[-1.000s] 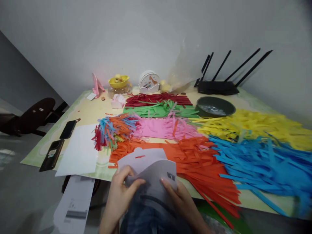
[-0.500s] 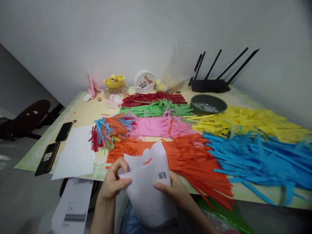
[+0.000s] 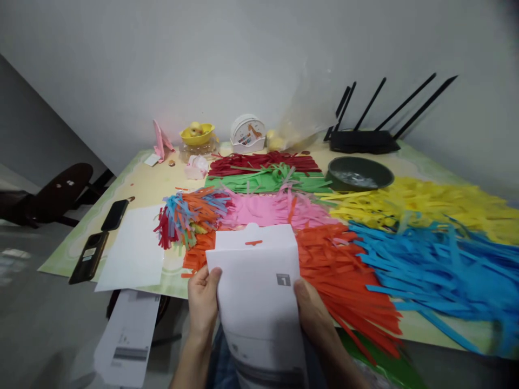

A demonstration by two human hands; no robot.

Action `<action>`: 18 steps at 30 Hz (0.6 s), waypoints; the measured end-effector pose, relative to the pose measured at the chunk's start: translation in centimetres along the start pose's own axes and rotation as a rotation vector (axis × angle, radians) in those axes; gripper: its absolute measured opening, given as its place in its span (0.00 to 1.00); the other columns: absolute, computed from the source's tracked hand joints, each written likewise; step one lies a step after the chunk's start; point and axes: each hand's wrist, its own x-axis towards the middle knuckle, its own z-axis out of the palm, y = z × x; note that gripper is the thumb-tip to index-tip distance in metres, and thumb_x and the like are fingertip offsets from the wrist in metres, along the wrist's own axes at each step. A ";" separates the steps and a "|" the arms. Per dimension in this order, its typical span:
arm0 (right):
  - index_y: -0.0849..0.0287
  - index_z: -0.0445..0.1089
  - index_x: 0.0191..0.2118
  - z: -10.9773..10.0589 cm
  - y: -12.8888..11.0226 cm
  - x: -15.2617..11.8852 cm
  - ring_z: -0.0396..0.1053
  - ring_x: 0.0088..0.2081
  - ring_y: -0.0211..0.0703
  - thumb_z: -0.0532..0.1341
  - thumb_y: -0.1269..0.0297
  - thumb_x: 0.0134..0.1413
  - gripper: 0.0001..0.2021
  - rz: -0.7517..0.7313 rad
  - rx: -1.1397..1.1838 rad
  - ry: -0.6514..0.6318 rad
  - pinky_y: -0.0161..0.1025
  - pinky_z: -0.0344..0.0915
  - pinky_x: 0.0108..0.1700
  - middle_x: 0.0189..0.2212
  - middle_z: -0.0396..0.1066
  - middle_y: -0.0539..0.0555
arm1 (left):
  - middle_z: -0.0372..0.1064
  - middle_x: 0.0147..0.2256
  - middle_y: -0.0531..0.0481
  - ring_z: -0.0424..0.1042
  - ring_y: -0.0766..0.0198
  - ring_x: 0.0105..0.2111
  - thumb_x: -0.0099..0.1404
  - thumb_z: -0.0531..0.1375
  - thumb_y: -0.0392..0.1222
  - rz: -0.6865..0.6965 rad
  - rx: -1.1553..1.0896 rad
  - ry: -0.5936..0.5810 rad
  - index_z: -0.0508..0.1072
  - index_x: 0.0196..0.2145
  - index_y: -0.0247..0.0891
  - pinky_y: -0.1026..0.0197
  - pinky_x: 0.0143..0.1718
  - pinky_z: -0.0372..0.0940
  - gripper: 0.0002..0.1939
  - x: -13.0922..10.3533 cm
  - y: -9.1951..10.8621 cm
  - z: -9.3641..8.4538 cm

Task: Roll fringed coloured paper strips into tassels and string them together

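Observation:
A white printed paper packet (image 3: 259, 302), with a hang hole at its top and a small dark "1" square, is held upright over the table's front edge. My left hand (image 3: 204, 294) grips its left side, thumb on the front. On the right side my right hand (image 3: 312, 308) is closed round the edge. Behind the packet lie orange strips (image 3: 344, 275), partly hidden by it. Beyond them are pink strips (image 3: 259, 209), green strips (image 3: 263, 181) and dark red strips (image 3: 259, 162). A multicoloured bundle of strips (image 3: 192, 213) lies to the left.
Blue strips (image 3: 438, 275) and yellow strips (image 3: 438, 205) cover the right. A dark bowl (image 3: 359, 173) and a black router (image 3: 363, 141) stand behind. At left are two phones (image 3: 114, 215), a white sheet (image 3: 132, 248) and another printed paper (image 3: 130, 337) below the table edge.
The packet's open, bent top is now flatter and squarer to the view. Both hands have shifted right, and my left hand has moved from the top opening to the side edge.

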 end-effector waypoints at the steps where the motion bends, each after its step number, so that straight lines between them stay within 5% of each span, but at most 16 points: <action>1: 0.61 0.72 0.30 -0.1 -0.1 0.0 0.71 0.30 0.49 0.50 0.38 0.55 0.29 -0.007 -0.016 0.008 0.40 0.68 0.34 0.27 0.75 0.58 | 0.69 0.23 0.51 0.66 0.66 0.23 0.58 0.61 0.58 0.016 0.028 0.023 0.72 0.29 0.32 0.65 0.26 0.61 0.22 0.0 -0.1 0.0; 7: 0.55 0.56 0.17 0.0 -0.5 0.2 0.56 0.17 0.38 0.50 0.45 0.58 0.24 -0.209 -0.310 0.113 0.36 0.53 0.22 0.13 0.57 0.49 | 0.54 0.19 0.56 0.54 0.69 0.21 0.65 0.52 0.59 0.255 0.348 0.204 0.59 0.20 0.38 0.66 0.24 0.53 0.24 -0.2 -0.2 0.5; 11: 0.57 0.63 0.20 0.3 -0.7 0.4 0.60 0.19 0.40 0.49 0.46 0.59 0.24 -0.193 -0.284 0.081 0.36 0.56 0.24 0.15 0.61 0.50 | 0.50 0.18 0.57 0.51 0.68 0.20 0.66 0.52 0.52 0.395 0.514 0.243 0.56 0.20 0.39 0.64 0.24 0.50 0.21 0.4 -0.2 0.2; 15: 0.59 0.65 0.25 -0.4 -1.3 1.4 0.63 0.23 0.42 0.47 0.41 0.58 0.26 -0.093 -0.141 0.012 0.36 0.60 0.25 0.19 0.66 0.52 | 0.51 0.17 0.57 0.52 0.68 0.19 0.65 0.53 0.48 0.451 0.588 0.140 0.56 0.20 0.40 0.63 0.23 0.48 0.19 0.5 -0.4 -0.3; 18: 0.56 0.57 0.19 -0.7 -1.6 2.3 0.57 0.19 0.38 0.49 0.41 0.58 0.26 -0.143 -0.235 0.123 0.35 0.54 0.22 0.15 0.58 0.48 | 0.50 0.17 0.58 0.52 0.68 0.18 0.65 0.53 0.46 0.445 0.578 0.114 0.55 0.19 0.40 0.63 0.23 0.48 0.18 0.1 -0.5 -0.3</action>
